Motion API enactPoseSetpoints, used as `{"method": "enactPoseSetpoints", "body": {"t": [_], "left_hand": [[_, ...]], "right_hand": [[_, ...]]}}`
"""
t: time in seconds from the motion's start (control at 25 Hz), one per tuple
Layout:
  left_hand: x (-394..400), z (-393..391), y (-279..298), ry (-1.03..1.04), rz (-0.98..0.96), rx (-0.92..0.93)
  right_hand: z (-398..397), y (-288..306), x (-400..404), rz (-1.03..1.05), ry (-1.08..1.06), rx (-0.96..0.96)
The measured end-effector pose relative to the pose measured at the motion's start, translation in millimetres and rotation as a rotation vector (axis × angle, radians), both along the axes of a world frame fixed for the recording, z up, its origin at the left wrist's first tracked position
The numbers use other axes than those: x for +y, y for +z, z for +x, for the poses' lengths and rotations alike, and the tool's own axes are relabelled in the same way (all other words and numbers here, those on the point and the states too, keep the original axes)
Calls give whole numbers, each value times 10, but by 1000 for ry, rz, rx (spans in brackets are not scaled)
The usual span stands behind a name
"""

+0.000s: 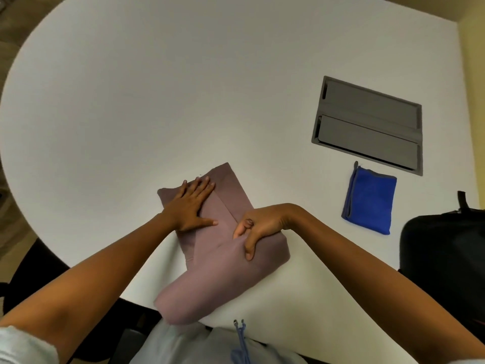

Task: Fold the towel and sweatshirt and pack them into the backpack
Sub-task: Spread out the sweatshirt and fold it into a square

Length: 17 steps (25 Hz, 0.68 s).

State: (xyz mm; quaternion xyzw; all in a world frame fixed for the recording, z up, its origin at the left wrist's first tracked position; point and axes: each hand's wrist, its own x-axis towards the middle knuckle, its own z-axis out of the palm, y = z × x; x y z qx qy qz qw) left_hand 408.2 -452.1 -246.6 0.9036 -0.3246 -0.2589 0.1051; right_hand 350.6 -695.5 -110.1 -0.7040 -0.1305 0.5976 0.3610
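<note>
Two hands work the mauve sweatshirt [223,248], which lies on the white table [157,88] directly before me, its long axis running from far-left to near, its near end hanging over the edge. My left hand [193,206] presses flat on the far part; my right hand [258,227] grips the fold. I judge the right hand nearer the folded blue towel [370,200] and dark backpack [443,245].

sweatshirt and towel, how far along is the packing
Done: the blue towel lies folded on the white table. In hand: the left hand presses the mauve sweatshirt flat while the right hand grips a fold. Left: finishing it and packing both into the black backpack.
</note>
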Motion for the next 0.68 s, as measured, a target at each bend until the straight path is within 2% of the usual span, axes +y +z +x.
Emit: {"method": "enactPoseSetpoints", "body": {"t": [0.04,0.12,0.24,0.32,0.36,0.4,0.44,0.52,0.6,0.68], "left_hand": [[-60,11,93,87,-79,75],[-152,19,355,383,-386,319],[-91,-9,658,801,-904,971],[67,-56,740,940,-1047,1378],[155,-94,726,1049,-1081,1501],[229,-139,691,1177,-1103,1554],[306,-195,640,1338,-1102,1530],[406,-280,475,1536,-1205,1380],[440,-371,421,1587,-1357,1249],[405,-447,461,1612,-1337,1243]], "right_hand": [[23,-20,-13,4,6,5],[88,-21,-25,25,13,40],[291,48,-3,37,-13,119],[515,123,31,34,-60,163],[643,165,45,40,-91,186],[766,213,68,47,-133,214],[883,247,86,45,-198,228],[1079,189,105,-17,-431,170],[1182,-36,106,-80,-678,99],[1150,-334,69,-155,-791,116]]}}
